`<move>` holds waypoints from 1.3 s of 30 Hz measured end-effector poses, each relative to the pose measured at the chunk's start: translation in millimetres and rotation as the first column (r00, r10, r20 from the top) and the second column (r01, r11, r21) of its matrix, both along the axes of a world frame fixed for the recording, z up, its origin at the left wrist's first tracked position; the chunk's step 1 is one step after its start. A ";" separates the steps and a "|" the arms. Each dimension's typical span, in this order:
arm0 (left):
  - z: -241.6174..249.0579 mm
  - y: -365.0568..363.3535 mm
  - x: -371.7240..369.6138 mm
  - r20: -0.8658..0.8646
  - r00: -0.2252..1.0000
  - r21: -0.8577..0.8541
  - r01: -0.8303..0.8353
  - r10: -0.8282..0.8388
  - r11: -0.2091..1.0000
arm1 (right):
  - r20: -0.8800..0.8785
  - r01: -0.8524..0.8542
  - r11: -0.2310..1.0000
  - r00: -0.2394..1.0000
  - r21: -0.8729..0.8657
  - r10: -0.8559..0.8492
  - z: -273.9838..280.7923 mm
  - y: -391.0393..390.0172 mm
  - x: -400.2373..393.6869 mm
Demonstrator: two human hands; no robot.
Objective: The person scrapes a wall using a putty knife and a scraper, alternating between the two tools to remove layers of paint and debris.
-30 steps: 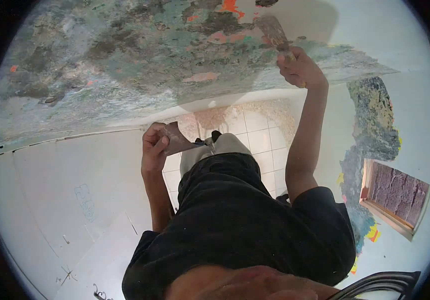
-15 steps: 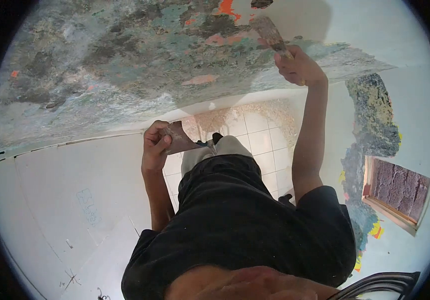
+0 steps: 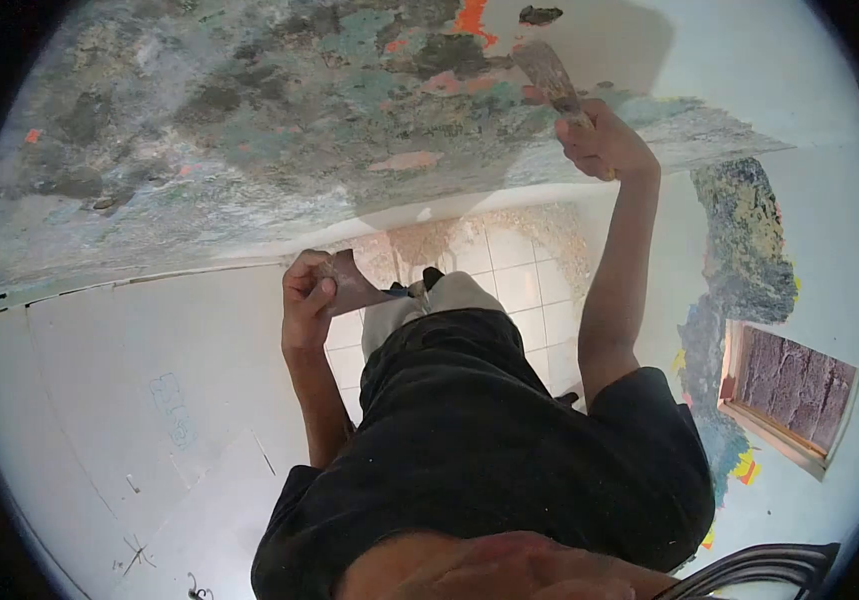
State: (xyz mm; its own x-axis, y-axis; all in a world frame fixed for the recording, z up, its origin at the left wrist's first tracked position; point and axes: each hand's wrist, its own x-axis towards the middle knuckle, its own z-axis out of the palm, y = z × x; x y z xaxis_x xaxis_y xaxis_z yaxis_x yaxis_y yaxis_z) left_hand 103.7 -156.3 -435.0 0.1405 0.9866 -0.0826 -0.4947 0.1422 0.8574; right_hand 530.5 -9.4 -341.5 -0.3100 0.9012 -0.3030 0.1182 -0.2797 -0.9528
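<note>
My right hand (image 3: 605, 140) is closed round the handle of a scraper (image 3: 548, 78), raised to the wall at the upper right. Its narrow, stained blade points up and left and overlaps the patchy wall (image 3: 280, 120) in this view. Lower down, in front of my legs, my left hand (image 3: 310, 300) pinches a wide scraper (image 3: 355, 285) by its flat brown blade, thumb on top. That blade narrows in a curve toward the right, where its far end overlaps my trousers.
Grey, green and orange patches mark the wall where its pale coat is off. Crumbs of debris (image 3: 430, 238) lie along the tiled floor (image 3: 518, 285) at its foot. To the right is a framed opening (image 3: 795, 385) beside another stripped strip (image 3: 745, 235).
The view has shifted slightly, so the wall patches sit a little farther right and lower. Both hands keep their holds, and the right scraper stays near the same wall spot.
</note>
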 end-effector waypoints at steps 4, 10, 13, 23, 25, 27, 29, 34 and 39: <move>9.9 5.7 9.1 0.016 0.999 -0.034 0.032 -0.031 0.999 | 0.027 -0.022 1.000 0.999 -0.018 0.023 -5.3 -6.1 1.3; 5.5 13.6 12.3 0.022 0.997 -0.009 0.075 -0.075 0.997 | 0.009 -0.001 0.998 1.000 -0.069 0.001 -12.2 -3.3 -3.1; 17.3 15.8 18.9 0.020 0.999 0.001 0.047 -0.047 0.999 | -0.023 -0.006 0.999 1.000 0.036 0.007 2.0 -14.4 -2.7; 17.8 15.7 15.8 0.039 0.998 -0.008 0.047 -0.046 0.999 | -0.018 0.021 0.999 1.000 -0.037 -0.022 -16.0 -4.4 -8.6; 19.2 15.0 18.3 0.047 0.997 -0.009 0.063 -0.063 0.998 | -0.102 -0.055 0.998 0.993 -0.033 0.052 -11.9 1.0 -15.2; 15.1 16.2 15.1 0.033 0.997 0.013 0.074 -0.074 0.997 | -0.098 -0.030 0.998 0.995 -0.051 0.025 -16.0 -3.5 -9.0; 1.1 14.9 7.7 -0.002 0.998 0.049 0.065 -0.064 0.997 | -0.108 -0.023 0.997 0.994 -0.073 0.015 -13.8 -7.3 -8.3; 13.3 15.3 19.2 0.015 0.998 0.018 0.059 -0.059 0.998 | -0.179 0.034 0.996 0.983 -0.086 -0.049 -22.6 -15.9 -11.7; 3.3 15.6 13.5 0.009 0.996 -0.007 0.091 -0.091 0.996 | -0.149 0.007 0.997 0.989 -0.074 -0.018 -24.1 -5.4 -32.7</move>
State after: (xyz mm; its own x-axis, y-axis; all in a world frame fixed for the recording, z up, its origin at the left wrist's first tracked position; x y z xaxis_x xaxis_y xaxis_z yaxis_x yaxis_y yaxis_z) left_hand 117.2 -140.8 -431.7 0.2303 0.9691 -0.0879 -0.4864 0.1929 0.8522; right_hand 497.8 -14.8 -365.6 -0.3458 0.8822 -0.3196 -0.0280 -0.3502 -0.9363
